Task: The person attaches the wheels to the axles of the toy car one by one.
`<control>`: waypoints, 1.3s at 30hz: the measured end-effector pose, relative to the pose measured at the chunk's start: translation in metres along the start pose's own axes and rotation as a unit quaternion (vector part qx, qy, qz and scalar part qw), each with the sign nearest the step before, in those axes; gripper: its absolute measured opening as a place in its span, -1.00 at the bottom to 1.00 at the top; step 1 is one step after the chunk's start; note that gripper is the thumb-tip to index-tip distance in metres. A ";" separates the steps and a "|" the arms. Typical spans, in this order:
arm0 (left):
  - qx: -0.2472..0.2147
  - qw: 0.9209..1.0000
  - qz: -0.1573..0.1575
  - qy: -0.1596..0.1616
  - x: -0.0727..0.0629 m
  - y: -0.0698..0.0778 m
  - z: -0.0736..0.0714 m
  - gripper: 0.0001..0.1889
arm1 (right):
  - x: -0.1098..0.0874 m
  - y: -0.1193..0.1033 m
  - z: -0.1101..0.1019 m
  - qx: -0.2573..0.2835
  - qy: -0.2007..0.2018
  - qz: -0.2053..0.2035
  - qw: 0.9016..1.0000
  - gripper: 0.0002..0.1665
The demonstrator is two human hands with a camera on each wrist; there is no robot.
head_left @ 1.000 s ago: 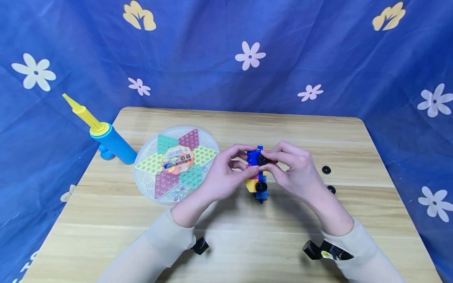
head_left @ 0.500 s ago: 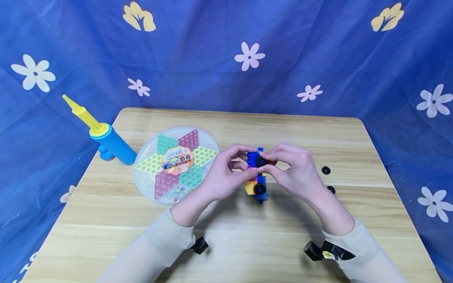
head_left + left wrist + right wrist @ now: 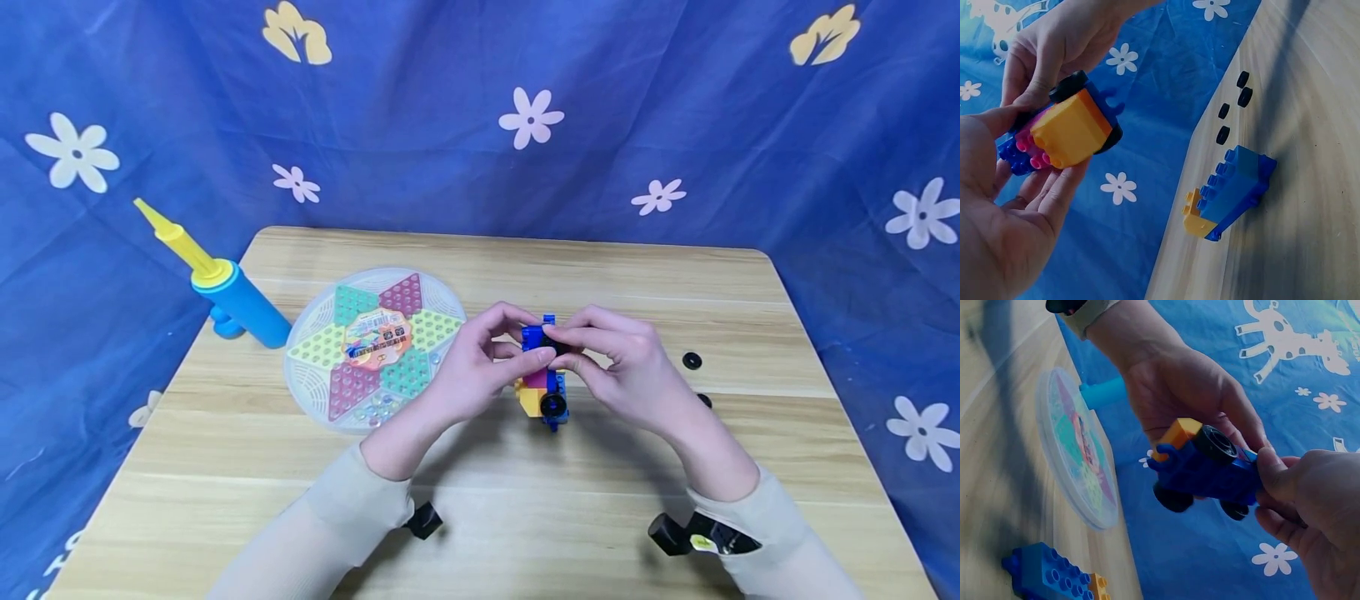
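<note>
Both my hands grip the toy block car (image 3: 533, 402), raised over the table (image 3: 540, 533) in from its far edge: my left (image 3: 487, 362) curls round the body, my right (image 3: 630, 362) pinches a wheel (image 3: 553, 344). Loose wheels (image 3: 692, 361) lie toward the right edge, the round game board (image 3: 408, 375) toward the left.

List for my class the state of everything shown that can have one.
Held block model: raised off the table, three wheels showing
Left hand: gripping that model
Right hand: gripping its blue end
Second block model: resting on the table, no wheels visible
Four loose wheels: lying on the table
Game board: lying flat
Pump: standing upright, nozzle up
</note>
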State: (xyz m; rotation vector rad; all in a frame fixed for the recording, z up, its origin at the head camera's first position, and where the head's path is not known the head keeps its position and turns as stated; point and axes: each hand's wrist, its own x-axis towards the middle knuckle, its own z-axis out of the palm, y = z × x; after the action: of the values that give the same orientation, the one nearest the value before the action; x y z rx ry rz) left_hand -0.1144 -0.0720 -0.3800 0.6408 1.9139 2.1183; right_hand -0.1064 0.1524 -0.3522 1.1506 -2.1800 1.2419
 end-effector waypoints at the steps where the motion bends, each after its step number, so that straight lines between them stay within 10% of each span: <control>1: -0.001 1.000 0.000 0.000 0.000 0.000 0.000 -0.71 | 0.000 0.000 -0.001 -0.001 -0.007 -0.004 1.000 -0.54; 15: -0.019 1.000 -0.003 -0.024 0.001 0.001 -0.002 -0.76 | -0.003 0.005 0.003 0.034 0.007 0.003 0.999 -0.55; 39: 0.087 0.996 -0.011 0.023 -0.001 -0.005 -0.011 -0.49 | -0.014 0.014 0.003 0.016 0.025 0.016 0.999 -0.44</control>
State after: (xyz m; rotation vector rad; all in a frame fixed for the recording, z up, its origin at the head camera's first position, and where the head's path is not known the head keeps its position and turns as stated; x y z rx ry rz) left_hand -0.1192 -0.0817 -0.3861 0.6044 2.1380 1.9848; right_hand -0.1090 0.1602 -0.3705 1.0879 -2.1573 1.3105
